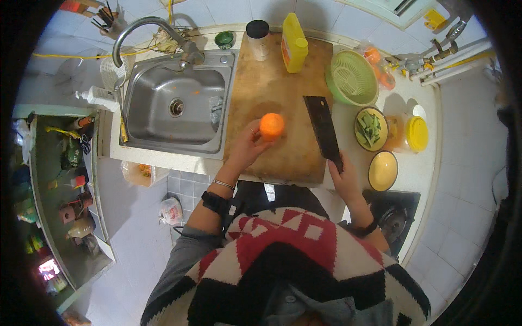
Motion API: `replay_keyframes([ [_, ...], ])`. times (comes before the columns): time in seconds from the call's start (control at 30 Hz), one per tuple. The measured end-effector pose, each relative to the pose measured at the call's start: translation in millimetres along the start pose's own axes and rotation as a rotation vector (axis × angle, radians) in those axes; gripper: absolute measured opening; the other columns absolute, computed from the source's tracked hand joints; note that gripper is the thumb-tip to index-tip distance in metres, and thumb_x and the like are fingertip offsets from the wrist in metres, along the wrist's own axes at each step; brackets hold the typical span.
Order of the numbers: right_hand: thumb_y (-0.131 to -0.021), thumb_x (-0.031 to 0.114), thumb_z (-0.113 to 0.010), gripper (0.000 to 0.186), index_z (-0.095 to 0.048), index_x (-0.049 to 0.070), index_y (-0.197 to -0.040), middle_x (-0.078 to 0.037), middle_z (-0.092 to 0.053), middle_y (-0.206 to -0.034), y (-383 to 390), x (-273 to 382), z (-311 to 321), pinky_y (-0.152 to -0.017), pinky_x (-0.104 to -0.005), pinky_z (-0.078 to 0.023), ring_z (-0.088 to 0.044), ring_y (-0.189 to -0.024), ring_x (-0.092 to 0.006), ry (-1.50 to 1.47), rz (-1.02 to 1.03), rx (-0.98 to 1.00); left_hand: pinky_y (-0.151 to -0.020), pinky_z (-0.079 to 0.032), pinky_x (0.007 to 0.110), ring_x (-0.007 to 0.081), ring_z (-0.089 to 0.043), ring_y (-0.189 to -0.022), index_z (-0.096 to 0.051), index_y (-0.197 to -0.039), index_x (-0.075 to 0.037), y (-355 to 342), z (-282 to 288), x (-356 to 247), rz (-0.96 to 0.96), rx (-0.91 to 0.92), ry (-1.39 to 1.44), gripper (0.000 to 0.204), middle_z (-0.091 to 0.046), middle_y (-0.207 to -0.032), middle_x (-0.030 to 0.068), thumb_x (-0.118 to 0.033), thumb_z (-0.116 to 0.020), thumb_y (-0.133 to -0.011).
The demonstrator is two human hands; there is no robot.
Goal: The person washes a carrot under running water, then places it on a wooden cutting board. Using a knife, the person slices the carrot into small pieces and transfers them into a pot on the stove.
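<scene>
My left hand (251,144) holds a bright orange, round piece of produce (272,126) over the wooden cutting board (283,152). Thumb and fingers grip its lower left side; whether it is a whole round or a longer piece seen end-on, I cannot tell. In my right hand (343,175) is the handle of a dark, broad-bladed cleaver (322,125). Its blade points away from me over the board's right part, apart from the orange piece. Beside the board, a bowl of cut green vegetable pieces (371,129) stands near the cleaver.
Left of the board is a steel sink (141,103) with a curved faucet (147,23). A black-lidded jar (258,41) and yellow jug (293,43) stand at the back. On the right are a green colander (352,79), yellow bowl (383,170), yellow-lidded jar (416,134) and stove (394,217).
</scene>
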State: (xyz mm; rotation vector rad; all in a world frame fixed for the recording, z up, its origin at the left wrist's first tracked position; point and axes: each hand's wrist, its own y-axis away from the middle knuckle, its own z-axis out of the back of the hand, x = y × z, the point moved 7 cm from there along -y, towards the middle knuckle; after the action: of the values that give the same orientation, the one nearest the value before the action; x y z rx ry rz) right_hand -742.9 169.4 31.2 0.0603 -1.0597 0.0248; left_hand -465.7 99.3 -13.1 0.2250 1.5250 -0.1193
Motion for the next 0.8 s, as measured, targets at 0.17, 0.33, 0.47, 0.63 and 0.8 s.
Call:
replay_keyframes([
  [0.17, -0.091, 0.014, -0.059, 0.032, -0.052, 0.003, -0.12, -0.015, -0.064, -0.084, -5.6, 18.8, 5.2, -0.067, -0.0322, -0.048, -0.063, -0.071, -0.0246, 0.018, 0.043, -0.005, -0.098, -0.047, 0.033, 0.0166, -0.055, -0.116, -0.049, -0.128, -0.005, 4.1, 2.3, -8.8, 0.209, 0.038, 0.186, 0.051, -0.057, -0.123, 0.005, -0.002, -0.072, -0.082],
  [0.33, -0.091, 0.014, -0.059, 0.031, -0.053, 0.003, -0.119, -0.014, -0.064, -0.082, -8.5, 22.2, 3.8, -0.064, -0.0316, -0.048, -0.063, -0.068, -0.024, -0.022, 0.058, 0.005, -0.098, -0.046, 0.032, 0.016, -0.056, -0.114, -0.047, -0.129, -0.004, 7.2, 5.5, -9.0, 0.197, -0.037, 0.249, 0.053, -0.059, -0.12, 0.0063, -0.005, -0.073, -0.083],
  [0.47, -0.09, 0.014, -0.059, 0.032, -0.053, 0.003, -0.119, -0.016, -0.064, -0.082, -9.9, 23.4, 2.1, -0.064, -0.0329, -0.049, -0.064, -0.069, -0.0257, 0.034, 0.064, -0.001, -0.097, -0.045, 0.032, 0.0169, -0.056, -0.115, -0.045, -0.132, -0.004, 6.1, 12.4, 0.2, 0.291, 0.002, 0.17, 0.054, -0.058, -0.123, 0.008, -0.018, -0.072, -0.086],
  [0.63, -0.091, 0.018, -0.058, 0.032, -0.055, 0.005, -0.119, -0.018, -0.066, -0.09, -10.0, 12.4, -5.5, -0.068, -0.0364, -0.05, -0.066, -0.078, -0.0338, 0.118, -0.064, 0.083, -0.096, -0.045, 0.033, 0.0208, -0.057, -0.114, -0.045, -0.134, -0.002, 2.4, 13.8, 13.7, 0.261, 0.069, -0.052, 0.059, -0.057, -0.125, 0.0123, -0.031, -0.069, -0.088],
  [0.8, -0.09, 0.02, -0.059, 0.033, -0.057, 0.006, -0.12, -0.018, -0.066, -0.095, -8.7, 11.6, -10.8, -0.071, -0.0379, -0.051, -0.065, -0.085, -0.035, 0.267, 0.003, 0.095, -0.096, -0.045, 0.036, 0.0299, -0.058, -0.113, -0.046, -0.133, -0.001, 7.2, 5.5, 28.3, 0.211, 0.2, -0.514, 0.06, -0.058, -0.123, 0.0185, -0.03, -0.069, -0.087],
])
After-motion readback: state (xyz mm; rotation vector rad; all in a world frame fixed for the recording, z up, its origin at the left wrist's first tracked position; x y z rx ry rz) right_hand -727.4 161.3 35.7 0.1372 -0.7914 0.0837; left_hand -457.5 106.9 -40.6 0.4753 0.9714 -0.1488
